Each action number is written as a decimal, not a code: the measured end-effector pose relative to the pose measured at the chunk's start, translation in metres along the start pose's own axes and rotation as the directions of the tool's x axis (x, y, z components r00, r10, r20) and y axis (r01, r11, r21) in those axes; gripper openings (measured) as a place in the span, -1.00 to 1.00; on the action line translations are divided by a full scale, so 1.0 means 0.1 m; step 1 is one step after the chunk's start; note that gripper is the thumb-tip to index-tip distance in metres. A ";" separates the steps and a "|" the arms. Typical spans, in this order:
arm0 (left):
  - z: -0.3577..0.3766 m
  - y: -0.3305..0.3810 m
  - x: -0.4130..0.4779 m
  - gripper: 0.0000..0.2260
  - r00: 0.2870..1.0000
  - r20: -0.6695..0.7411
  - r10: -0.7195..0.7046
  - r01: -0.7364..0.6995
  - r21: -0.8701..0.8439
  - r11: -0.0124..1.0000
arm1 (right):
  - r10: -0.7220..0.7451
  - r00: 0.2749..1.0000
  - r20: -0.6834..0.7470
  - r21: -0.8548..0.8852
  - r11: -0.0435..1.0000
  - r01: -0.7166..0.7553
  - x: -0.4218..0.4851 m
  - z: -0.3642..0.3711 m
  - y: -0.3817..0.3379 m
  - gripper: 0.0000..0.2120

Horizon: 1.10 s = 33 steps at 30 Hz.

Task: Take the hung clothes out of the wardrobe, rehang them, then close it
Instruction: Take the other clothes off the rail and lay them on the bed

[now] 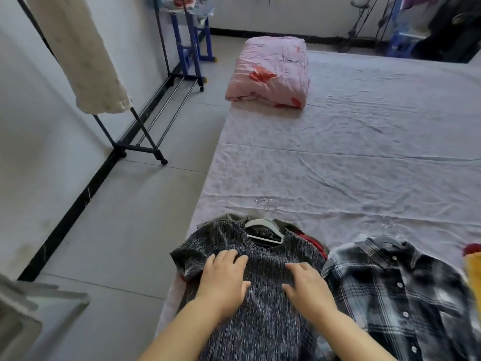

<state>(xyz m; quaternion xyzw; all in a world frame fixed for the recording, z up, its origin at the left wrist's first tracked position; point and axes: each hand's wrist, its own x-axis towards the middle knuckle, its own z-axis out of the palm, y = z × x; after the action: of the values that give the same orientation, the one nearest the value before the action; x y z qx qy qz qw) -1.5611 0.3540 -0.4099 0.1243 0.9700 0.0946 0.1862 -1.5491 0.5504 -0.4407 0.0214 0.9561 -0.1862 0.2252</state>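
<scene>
A dark speckled grey T-shirt [265, 259] lies on top of a pile of clothes at the near edge of the bed [338, 157], with a white hanger [265, 226] in its neck. My left hand [225, 276] and my right hand [308, 286] both rest flat on the shirt's chest, fingers spread. To its right lies a black-and-white plaid shirt [395, 285] on its own hanger. Red cloth [312, 242] shows from under the pile. A cream garment [86, 53] hangs on the clothes rack [145, 142] at the left wall.
A folded pink quilt [270, 71] sits at the far left corner of the bed. A blue stand [192, 40] is beyond the rack. Yellow and red cloth [472, 259] shows at the right edge. Grey tiled floor [125, 217] runs left of the bed.
</scene>
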 end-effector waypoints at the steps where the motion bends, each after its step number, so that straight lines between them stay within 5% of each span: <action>1: 0.07 -0.01 0.12 -0.54 1.000 0.002 0.000 0.000 0.004 1.000 | 0.008 1.000 0.000 0.026 1.000 -0.008 0.17 0.03 0.02 -0.50; 16: 1.14 -0.29 1.13 -0.56 0.998 -0.027 -0.064 0.061 -0.092 0.994 | -0.035 0.996 -0.087 -0.068 0.997 0.029 2.36 0.78 0.34 -0.64; 29: 1.22 -0.32 1.43 -0.57 0.993 -0.115 -0.033 0.021 -0.102 0.995 | -0.102 0.971 -0.215 -0.229 0.972 0.052 2.63 0.87 0.47 -0.84; 33: 1.11 -0.38 1.34 -0.56 0.983 -0.179 -0.024 0.000 -0.132 0.991 | -0.128 0.945 -0.300 -0.084 0.991 0.108 2.38 0.71 0.44 -0.80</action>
<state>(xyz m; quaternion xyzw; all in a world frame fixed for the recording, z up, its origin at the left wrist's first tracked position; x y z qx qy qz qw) -1.6468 0.3703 -0.5654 0.0967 0.9753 0.1678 0.1059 -1.7272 0.5549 -0.6190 -0.0149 0.9846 -0.1617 0.0640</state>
